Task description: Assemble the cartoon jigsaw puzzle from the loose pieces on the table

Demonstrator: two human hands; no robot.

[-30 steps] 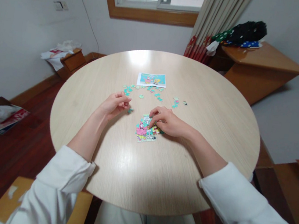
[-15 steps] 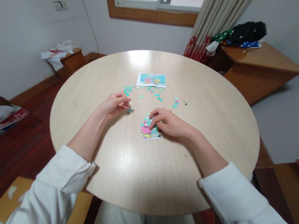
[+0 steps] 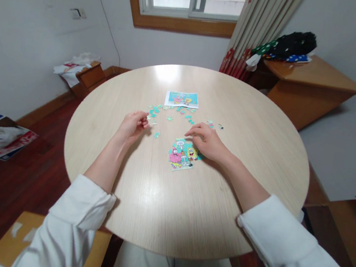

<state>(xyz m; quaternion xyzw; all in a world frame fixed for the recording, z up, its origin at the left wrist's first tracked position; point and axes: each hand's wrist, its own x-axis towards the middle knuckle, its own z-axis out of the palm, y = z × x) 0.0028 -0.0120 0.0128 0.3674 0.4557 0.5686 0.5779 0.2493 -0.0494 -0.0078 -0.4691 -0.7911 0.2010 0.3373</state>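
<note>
A partly joined jigsaw puzzle (image 3: 181, 155) with cartoon figures in pink, white and yellow lies on the table in front of me. My right hand (image 3: 208, 143) hovers over its upper right side, fingers loosely stretched and apart, with nothing visible in them. My left hand (image 3: 134, 126) is left of the puzzle, its fingers curled together beside the loose pieces; whatever they hold, if anything, is hidden. One loose jigsaw piece (image 3: 157, 135) lies between that hand and the puzzle. Several more loose jigsaw pieces (image 3: 155, 110) are scattered farther back.
A printed picture sheet (image 3: 182, 99) lies behind the loose pieces on the round table (image 3: 154, 209). A few pieces (image 3: 220, 126) are off to the right. Beyond the table stand a wooden desk (image 3: 319, 74) with cloths on it and a curtain (image 3: 253, 24).
My right hand has drawn back from the puzzle toward the upper right, uncovering the yellow figure. My left hand has shifted slightly left, away from the single loose piece. The view has tilted a little.
</note>
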